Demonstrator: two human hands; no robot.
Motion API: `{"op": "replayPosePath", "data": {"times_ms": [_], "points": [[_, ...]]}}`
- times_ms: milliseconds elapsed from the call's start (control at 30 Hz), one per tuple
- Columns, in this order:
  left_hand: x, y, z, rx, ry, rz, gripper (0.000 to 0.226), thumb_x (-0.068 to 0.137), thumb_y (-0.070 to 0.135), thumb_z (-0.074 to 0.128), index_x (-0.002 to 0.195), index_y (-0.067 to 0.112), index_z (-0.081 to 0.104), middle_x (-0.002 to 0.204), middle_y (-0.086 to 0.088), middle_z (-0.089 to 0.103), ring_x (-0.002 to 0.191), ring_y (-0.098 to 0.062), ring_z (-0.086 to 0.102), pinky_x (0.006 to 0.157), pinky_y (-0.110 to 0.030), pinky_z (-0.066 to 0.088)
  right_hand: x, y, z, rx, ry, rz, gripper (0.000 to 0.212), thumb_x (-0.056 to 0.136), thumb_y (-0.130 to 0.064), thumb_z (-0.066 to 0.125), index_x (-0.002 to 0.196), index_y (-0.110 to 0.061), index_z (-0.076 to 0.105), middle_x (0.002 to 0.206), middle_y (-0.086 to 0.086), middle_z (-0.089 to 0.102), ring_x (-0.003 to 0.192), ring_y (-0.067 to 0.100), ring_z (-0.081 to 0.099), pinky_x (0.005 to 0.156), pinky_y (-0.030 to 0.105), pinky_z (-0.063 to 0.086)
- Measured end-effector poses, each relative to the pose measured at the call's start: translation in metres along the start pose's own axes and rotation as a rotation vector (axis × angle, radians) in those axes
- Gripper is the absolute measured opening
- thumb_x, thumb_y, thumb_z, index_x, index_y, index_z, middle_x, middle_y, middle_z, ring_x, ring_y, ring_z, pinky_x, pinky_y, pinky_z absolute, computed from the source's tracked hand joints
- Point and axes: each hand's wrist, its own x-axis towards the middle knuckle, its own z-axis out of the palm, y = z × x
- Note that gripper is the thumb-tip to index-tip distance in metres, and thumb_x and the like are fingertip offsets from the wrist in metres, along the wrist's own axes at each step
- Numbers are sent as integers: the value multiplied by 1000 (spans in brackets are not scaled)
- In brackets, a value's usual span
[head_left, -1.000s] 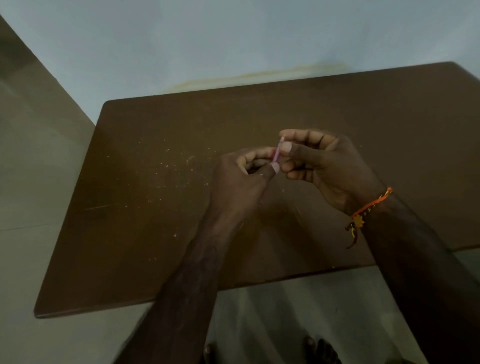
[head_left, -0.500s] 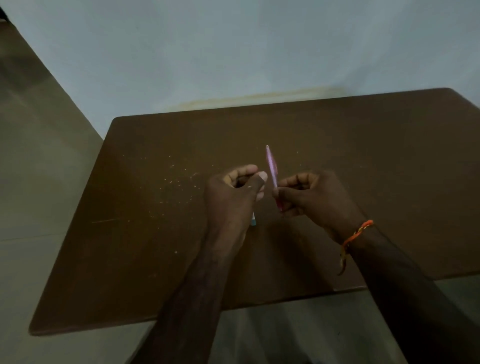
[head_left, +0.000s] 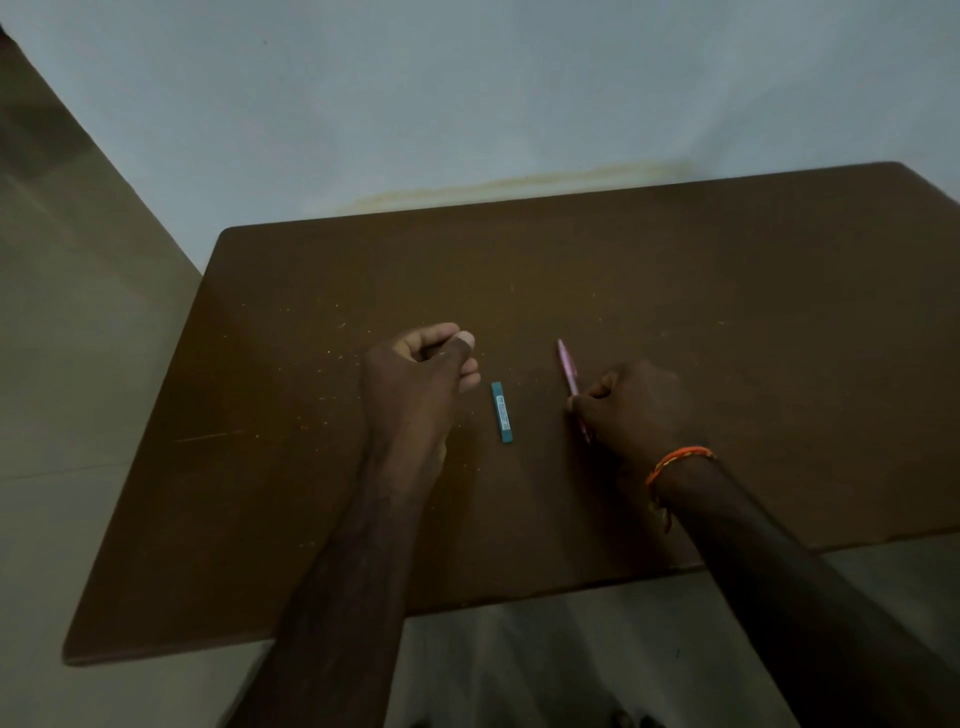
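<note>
Gripping pink pen (head_left: 566, 366), right hand (head_left: 634, 410)

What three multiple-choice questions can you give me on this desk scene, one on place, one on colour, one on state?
1. Where is the teal case? A. On the table between the left hand and the right hand. B. On the floor. C. In the left hand.
2. What colour is the pen in the right hand? A. Green. B. Pink. C. Black.
3. How is the pen held? A. Lying free. B. By both hands. C. Gripped in the right hand's curled fingers.
Answers: A, it lies on the wood between them; B, its barrel shows pink; C, only right fingers wrap it.
</note>
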Motion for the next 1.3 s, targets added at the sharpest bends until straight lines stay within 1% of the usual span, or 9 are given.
{"op": "replayPosePath", "data": {"times_ms": [167,267,567,700,967,1033,1133,1233,1300], "points": [[4,1,-4,9,19,-21,14,90,12,76,104,14,73,97,-9,77,77,-16,78,67,-26,62,-3,-4,-2,-73,124,-44,39,82,-49,68,56,-20,72,45,-7,60,45,3,55,43,20,28],[5,3,-8,21,28,-25,12,90,12,76,100,18,72,95,-6,77,77,-14,78,67,-25,62,-10,-21,2,-28,232,-153,28,85,-47,65,77,-23,76,67,1,70,65,18,64,55,26,42],[8,-11,-17,194,-22,-205,10,89,11,76,85,20,73,90,-6,76,83,-17,76,67,-29,64,-29,-55,52,-239,83,-266,36,87,-52,63,90,-17,66,91,7,67,79,22,61,61,28,36],[6,-20,-20,185,-78,-271,4,86,7,76,84,10,75,82,-12,77,82,-23,77,66,-30,65,-26,-57,54,-200,82,-265,28,86,-42,62,70,-20,56,75,3,65,65,17,54,52,27,30],[10,-10,-31,-91,-163,-392,15,84,10,82,91,2,71,78,-14,80,72,-25,80,68,-41,67,-37,-76,50,139,83,-359,28,86,-52,60,74,-31,76,60,-10,70,54,1,63,56,30,57],[13,-7,-36,-109,-152,-388,12,84,6,80,92,4,71,71,-8,80,67,-19,79,66,-38,66,-38,-77,51,199,33,-395,23,85,-53,60,88,-37,76,72,-14,73,62,-3,65,65,15,54],[21,-4,-46,-90,-139,-338,16,87,9,78,100,3,70,83,-12,81,79,-23,80,75,-40,66,-22,-76,49,186,101,-378,25,87,-45,63,104,-32,77,96,-12,78,84,-1,68,80,-14,13],[25,0,-53,-80,-128,-295,18,91,10,74,107,3,69,96,-16,79,90,-27,79,80,-42,65,0,-81,49,-6,97,-346,29,90,-38,61,113,-27,74,114,-5,75,107,13,67,94,12,29],[26,3,-57,-93,-141,-278,16,93,9,72,107,3,69,97,-15,78,90,-27,79,80,-41,65,7,-88,54,-178,61,-370,26,90,-39,58,106,-26,76,112,-1,75,105,20,67,85,29,40]]}}
